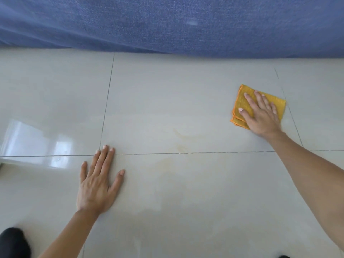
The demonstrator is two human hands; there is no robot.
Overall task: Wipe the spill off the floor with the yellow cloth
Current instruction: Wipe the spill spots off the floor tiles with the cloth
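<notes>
- The right hand (pixel 261 116) lay flat, fingers spread, pressing the folded cloth (pixel 242 103) onto the floor (pixel 167 101) at the far right.
- The left hand (pixel 97 181) rested flat on the near-left tiles, fingers spread, holding nothing.
- A faint yellowish spill (pixel 178 144) stained the tiles between the hands, apart from the cloth.
- Blue fabric (pixel 167 23) ran along the far edge.

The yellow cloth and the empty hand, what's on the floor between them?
In the head view, only floor tiles with faint yellowish smears of spill lie between the yellow cloth under the right hand and the left hand.
</notes>
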